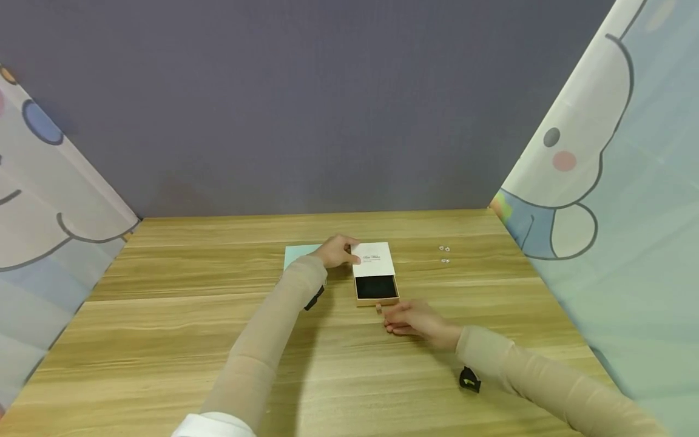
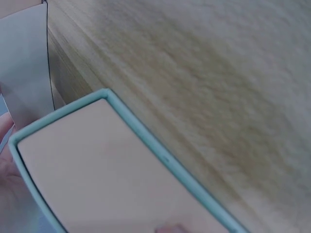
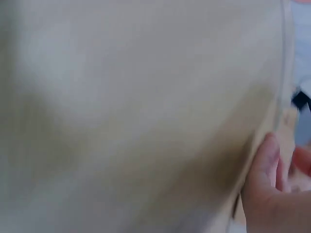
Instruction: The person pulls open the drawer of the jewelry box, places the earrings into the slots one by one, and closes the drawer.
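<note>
A white sliding gift box (image 1: 373, 257) with printed lettering lies on the table, its drawer (image 1: 377, 301) partly pulled out toward me. Black padding lines the drawer, and a small pull tab (image 1: 378, 308) sticks out at its front. My left hand (image 1: 333, 250) holds the white sleeve at its left side, thumb and fingers spread along that edge. Just right of the tab is my right hand (image 1: 416, 320), fingers loosely bent, with nothing seen in them. In the blurred right wrist view, thumb and fingers (image 3: 265, 167) stand apart near the drawer. Under my left wrist lies a teal-edged box piece (image 2: 167, 160), beige inside.
Several small silvery pieces (image 1: 445, 249) lie on the wooden table (image 1: 191, 328) to the right of the box. A dark grey wall panel (image 1: 317, 109) rises behind the table. Printed cartoon curtains (image 1: 579, 170) hang on both sides.
</note>
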A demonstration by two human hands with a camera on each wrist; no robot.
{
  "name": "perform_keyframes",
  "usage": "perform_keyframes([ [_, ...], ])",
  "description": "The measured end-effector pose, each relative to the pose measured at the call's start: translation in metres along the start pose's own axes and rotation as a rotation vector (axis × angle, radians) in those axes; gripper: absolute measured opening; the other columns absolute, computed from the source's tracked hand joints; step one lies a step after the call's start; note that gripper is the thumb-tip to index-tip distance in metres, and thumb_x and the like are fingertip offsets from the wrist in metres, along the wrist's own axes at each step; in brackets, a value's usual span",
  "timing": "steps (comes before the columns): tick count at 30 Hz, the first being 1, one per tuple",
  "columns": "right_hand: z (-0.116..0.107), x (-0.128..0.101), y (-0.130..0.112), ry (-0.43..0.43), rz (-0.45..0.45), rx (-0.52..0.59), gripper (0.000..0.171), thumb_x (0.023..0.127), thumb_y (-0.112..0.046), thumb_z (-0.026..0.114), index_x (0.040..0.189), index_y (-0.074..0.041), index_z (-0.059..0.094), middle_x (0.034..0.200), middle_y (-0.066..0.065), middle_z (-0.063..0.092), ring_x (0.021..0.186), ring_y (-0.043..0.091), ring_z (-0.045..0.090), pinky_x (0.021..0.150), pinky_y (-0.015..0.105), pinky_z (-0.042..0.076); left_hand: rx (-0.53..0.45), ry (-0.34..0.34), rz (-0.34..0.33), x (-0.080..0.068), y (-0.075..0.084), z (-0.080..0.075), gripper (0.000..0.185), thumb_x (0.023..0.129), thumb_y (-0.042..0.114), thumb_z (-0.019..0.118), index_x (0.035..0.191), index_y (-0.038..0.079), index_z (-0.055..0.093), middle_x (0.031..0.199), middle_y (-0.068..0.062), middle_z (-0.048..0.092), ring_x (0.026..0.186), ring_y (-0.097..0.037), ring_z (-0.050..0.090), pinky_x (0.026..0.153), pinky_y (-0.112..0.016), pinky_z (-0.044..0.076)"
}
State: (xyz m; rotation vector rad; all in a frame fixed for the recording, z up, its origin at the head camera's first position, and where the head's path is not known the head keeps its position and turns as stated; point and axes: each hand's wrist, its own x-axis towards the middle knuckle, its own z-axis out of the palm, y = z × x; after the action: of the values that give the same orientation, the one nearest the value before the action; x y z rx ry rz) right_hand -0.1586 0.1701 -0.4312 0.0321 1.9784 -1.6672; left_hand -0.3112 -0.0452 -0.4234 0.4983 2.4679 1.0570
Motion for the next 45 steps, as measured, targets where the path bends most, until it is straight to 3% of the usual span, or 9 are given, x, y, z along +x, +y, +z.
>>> perform_keyframes([
  [4,-0.024,-0.001,-0.008,0.061,-0.099,-0.247,0.030,0.088,-0.012,0.059,0.109,0.009,0.060,0.100,0.015,0.067,0.085,0.013,0.063,0.077,0.028,0.054,-0.003,-0.003,0.001,0.000,0.002,0.000,0.059,0.083,0.021,0.068,0.136,0.013,0.045,0.132,-0.007,0.049,0.110,-0.019,0.048,0.091,-0.034,0.043],
  [9,-0.056,0.001,-0.019,0.211,-0.307,-0.517,0.024,0.088,-0.010,0.059,0.106,0.006,0.064,0.103,0.017,0.065,0.091,0.023,0.063,0.076,0.031,0.053,-0.007,0.002,0.008,-0.001,0.003,0.000,0.059,0.083,0.021,0.068,0.137,0.011,0.045,0.129,-0.007,0.050,0.101,-0.019,0.046,0.082,-0.034,0.041],
  [13,-0.080,0.007,-0.026,0.322,-0.475,-0.713,0.019,0.087,-0.006,0.061,0.101,0.005,0.067,0.098,0.017,0.067,0.083,0.025,0.064,0.070,0.031,0.054,0.000,0.003,0.010,-0.002,0.001,0.000,0.060,0.083,0.022,0.068,0.137,0.011,0.044,0.135,-0.008,0.046,0.110,-0.019,0.047,0.090,-0.034,0.042],
  [17,-0.104,0.016,-0.029,0.409,-0.566,-0.865,0.017,0.085,-0.002,0.062,0.099,0.005,0.068,0.094,0.018,0.068,0.079,0.027,0.065,0.068,0.034,0.055,0.008,0.011,0.011,-0.003,0.000,-0.001,0.060,0.083,0.022,0.068,0.137,0.010,0.045,0.137,-0.008,0.045,0.117,-0.020,0.046,0.097,-0.036,0.042],
  [22,-0.128,0.026,-0.030,0.411,-0.541,-0.951,0.019,0.085,-0.003,0.062,0.102,0.006,0.067,0.098,0.020,0.066,0.083,0.030,0.064,0.072,0.040,0.054,-0.007,0.001,0.011,-0.008,0.002,-0.003,0.059,0.084,0.020,0.067,0.137,0.009,0.044,0.131,-0.009,0.049,0.107,-0.020,0.047,0.087,-0.034,0.042],
  [29,-0.150,0.034,-0.025,0.391,-0.460,-1.031,0.023,0.089,-0.010,0.059,0.106,0.004,0.065,0.101,0.021,0.066,0.086,0.032,0.063,0.074,0.045,0.052,-0.021,0.007,0.000,-0.007,0.003,-0.002,0.059,0.083,0.021,0.068,0.137,0.011,0.044,0.137,-0.008,0.045,0.118,-0.021,0.046,0.097,-0.036,0.042],
  [35,-0.160,0.043,-0.016,0.408,-0.464,-1.058,0.022,0.087,-0.009,0.061,0.104,0.004,0.066,0.100,0.021,0.066,0.086,0.033,0.064,0.075,0.045,0.052,-0.040,-0.004,0.014,-0.002,-0.002,-0.001,0.060,0.083,0.021,0.068,0.137,0.010,0.045,0.090,-0.005,0.054,0.073,-0.016,0.040,0.067,-0.029,0.038],
  [39,-0.165,0.048,-0.011,0.412,-0.460,-1.100,0.022,0.084,-0.009,0.064,0.101,0.005,0.066,0.095,0.020,0.067,0.084,0.032,0.064,0.074,0.044,0.052,-0.046,-0.006,0.020,0.000,-0.005,0.000,0.060,0.082,0.021,0.069,0.136,0.009,0.045,0.073,-0.002,0.045,0.064,-0.014,0.035,0.061,-0.027,0.035],
  [45,-0.166,0.053,-0.007,0.384,-0.415,-1.118,0.020,0.084,-0.008,0.064,0.099,0.003,0.066,0.093,0.017,0.068,0.083,0.029,0.064,0.076,0.043,0.051,-0.037,-0.001,0.022,0.000,-0.004,0.000,0.061,0.082,0.021,0.069,0.137,0.009,0.045,0.097,-0.004,0.056,0.075,-0.015,0.042,0.067,-0.029,0.038],
])
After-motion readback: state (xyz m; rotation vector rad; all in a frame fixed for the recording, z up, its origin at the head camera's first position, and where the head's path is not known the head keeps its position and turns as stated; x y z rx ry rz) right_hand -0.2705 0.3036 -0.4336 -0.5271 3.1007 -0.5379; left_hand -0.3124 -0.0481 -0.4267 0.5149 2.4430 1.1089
